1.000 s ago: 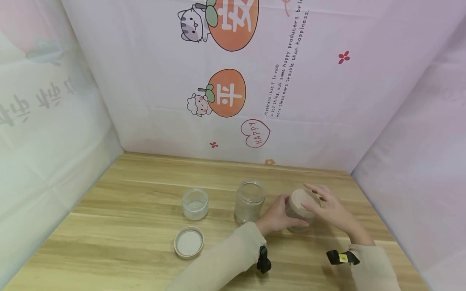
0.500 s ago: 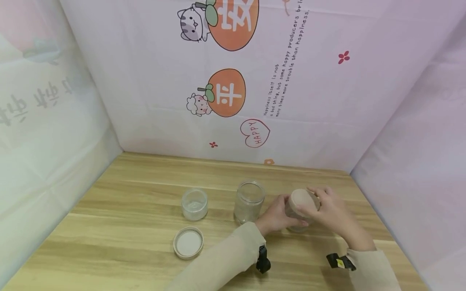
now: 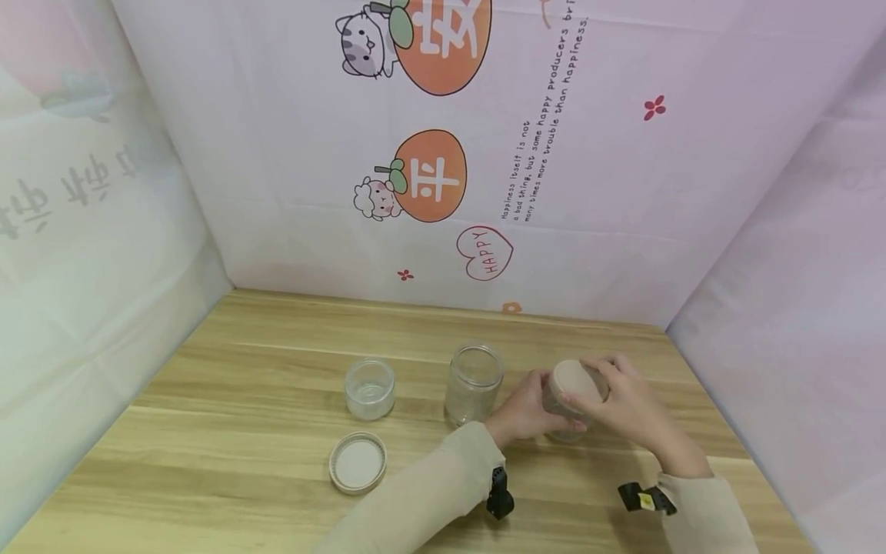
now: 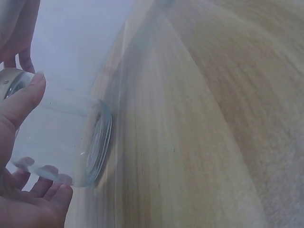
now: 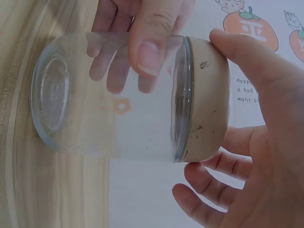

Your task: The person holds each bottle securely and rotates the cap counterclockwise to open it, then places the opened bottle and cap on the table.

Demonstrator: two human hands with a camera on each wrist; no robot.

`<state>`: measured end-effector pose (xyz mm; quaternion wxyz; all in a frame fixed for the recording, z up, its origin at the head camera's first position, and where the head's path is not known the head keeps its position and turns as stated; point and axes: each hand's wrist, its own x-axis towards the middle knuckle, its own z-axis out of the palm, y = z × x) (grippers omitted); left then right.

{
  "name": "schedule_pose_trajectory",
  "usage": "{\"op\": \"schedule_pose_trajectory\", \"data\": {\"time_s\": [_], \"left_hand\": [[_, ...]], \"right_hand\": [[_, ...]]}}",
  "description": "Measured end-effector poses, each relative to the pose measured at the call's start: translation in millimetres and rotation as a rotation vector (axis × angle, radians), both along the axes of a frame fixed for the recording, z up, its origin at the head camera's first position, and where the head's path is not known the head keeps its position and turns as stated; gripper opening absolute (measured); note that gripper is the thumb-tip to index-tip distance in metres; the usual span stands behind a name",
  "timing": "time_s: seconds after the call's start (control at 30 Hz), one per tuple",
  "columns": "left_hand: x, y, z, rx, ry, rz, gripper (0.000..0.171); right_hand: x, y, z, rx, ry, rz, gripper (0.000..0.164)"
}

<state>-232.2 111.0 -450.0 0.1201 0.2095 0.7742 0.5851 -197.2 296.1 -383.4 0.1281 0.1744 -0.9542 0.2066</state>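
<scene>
At the right of the table stands a clear glass jar (image 5: 142,123) topped by a beige lid (image 5: 207,104) with worn spots. My left hand (image 3: 529,412) grips the jar's body, thumb on the near side and fingers around the far side. My right hand (image 3: 633,404) holds the lid by its rim between thumb and fingers. In the right wrist view the lid sits on the jar's mouth. The left wrist view shows the jar's base (image 4: 99,145) at the tabletop, with the left thumb near the lid.
Left of the hands stands a tall open glass jar (image 3: 474,385). Further left is a short open glass jar (image 3: 370,390), with a loose lid (image 3: 358,463) lying in front of it. Printed cloth walls (image 3: 588,277) border the wooden table (image 3: 228,431).
The right hand's fingers have shifted from reaching over the lid to gripping its rim, and the wrist has turned slightly. The left hand and jar have stayed put.
</scene>
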Motion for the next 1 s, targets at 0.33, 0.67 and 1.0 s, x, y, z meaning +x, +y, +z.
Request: {"op": "schedule_pose_trajectory", "data": {"time_s": [0.33, 0.67, 1.0], "left_hand": [[-1.1, -1.3, -0.7, 0.01, 0.017, -0.035, 0.087], [-0.2, -2.7, 0.9, -0.025, 0.011, -0.026, 0.091], [-1.4, -2.2, -0.5, -0.052, 0.016, -0.023, 0.092]], "right_hand": [[-1.6, 6.3, 0.7, -0.103, -0.088, 0.063, 0.07], [-5.1, 17.4, -1.8, -0.197, -0.111, 0.235, 0.064], [-8.3, 27.4, 1.5, -0.231, -0.216, 0.344, 0.064]]}}
